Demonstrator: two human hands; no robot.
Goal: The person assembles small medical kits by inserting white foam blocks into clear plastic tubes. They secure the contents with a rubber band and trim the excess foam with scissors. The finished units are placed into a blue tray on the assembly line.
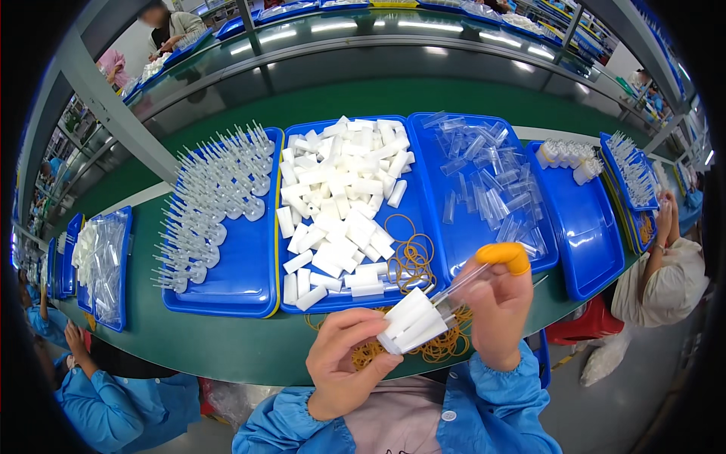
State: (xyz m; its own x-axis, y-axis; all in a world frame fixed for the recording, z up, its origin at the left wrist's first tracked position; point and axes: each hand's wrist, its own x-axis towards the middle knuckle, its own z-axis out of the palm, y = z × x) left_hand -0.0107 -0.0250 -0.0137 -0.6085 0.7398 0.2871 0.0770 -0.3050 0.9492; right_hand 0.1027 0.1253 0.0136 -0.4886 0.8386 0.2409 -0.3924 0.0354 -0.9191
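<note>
My left hand (344,359) is closed round the base of a bundle of white blocks (412,321), with a pale, translucent end near my fingers. My right hand (495,310), an orange finger cot (505,257) on one finger, pinches a thin clear plastic piece (463,281) at the bundle's upper right side. Whether that piece joins the bundle is hidden. Under and behind my hands lie loose rubber bands (451,344) on the green table. Just beyond, a blue tray (422,223) holds many white blocks (340,189) and more rubber bands (412,261).
Left of that tray stands a blue tray (242,265) of clear stemmed parts (219,200). To its right are a tray (454,250) of clear plastic tubes (491,181) and another (586,234) with white bundles (567,157). Co-workers sit left (128,401) and right (665,280).
</note>
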